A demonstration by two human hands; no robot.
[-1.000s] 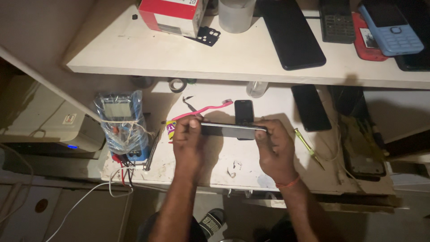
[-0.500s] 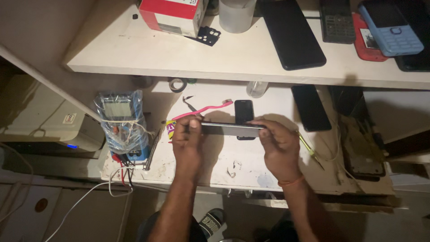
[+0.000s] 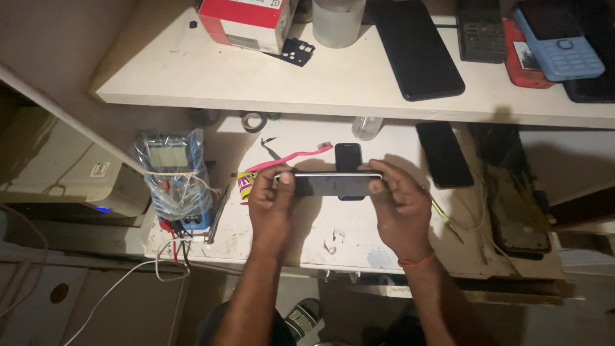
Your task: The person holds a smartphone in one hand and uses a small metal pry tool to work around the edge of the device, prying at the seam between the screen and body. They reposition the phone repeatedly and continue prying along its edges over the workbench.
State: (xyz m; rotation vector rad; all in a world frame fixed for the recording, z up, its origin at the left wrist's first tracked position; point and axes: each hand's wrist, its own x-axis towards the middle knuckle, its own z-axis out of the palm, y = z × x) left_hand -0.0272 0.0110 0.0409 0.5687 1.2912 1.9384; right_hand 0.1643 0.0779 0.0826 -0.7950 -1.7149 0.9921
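Since the earlier frames we have tipped the phone (image 3: 330, 184) so that more of its dark face shows where before we saw mostly its bright edge; both hands remain at its ends. Our left hand (image 3: 272, 205) grips the left end, fingers curled shut around it, thumb over the top edge. Our right hand (image 3: 402, 206) grips the right end likewise, fingers closed on it, an orange thread at the wrist. We hold the phone lengthwise above the white bench (image 3: 307, 240), just in front of a small black phone (image 3: 348, 156) lying there. Item: pink toothbrush (image 3: 291, 158) on the bench, beside tweezers (image 3: 272, 148). Item: yellow packet (image 3: 245, 184) near the left hand. Item: blue meter (image 3: 173, 176) wrapped in clear plastic at far left, red and black leads hanging below. Item: dark phone (image 3: 443, 154) lying to the right. Item: tape roll (image 3: 255, 120) under the shelf. On the shelf (image 3: 256, 77) above: red box (image 3: 246, 22), grey cup (image 3: 337, 22), large black phone (image 3: 418, 48), blue keypad phone (image 3: 557, 41).
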